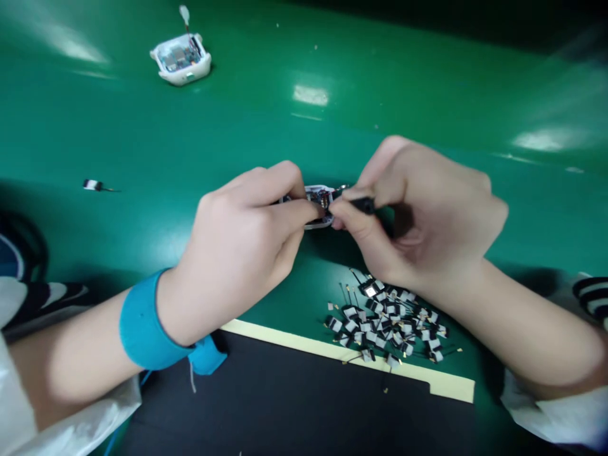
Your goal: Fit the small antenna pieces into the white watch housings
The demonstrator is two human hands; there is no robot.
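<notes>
A small white watch-like housing [311,190] with a circuit board inside is between my hands at mid-view. My left hand [247,221], with a blue wrist strap [147,320], is closed on its left side, its index finger and thumb over the board. My right hand [418,202] is closed at the housing's right edge, pinching a short black rod-like piece [363,204]; its tip is hidden by the fingers. Near the right forearm lies a pile of small black-and-white parts with thin leads [389,323].
Another open white housing [185,63], a lead sticking up, sits at the upper left of the green table [247,95]. A single small part [92,185] lies at far left. A cream strip [294,345] edges a black sheet [285,405] in front.
</notes>
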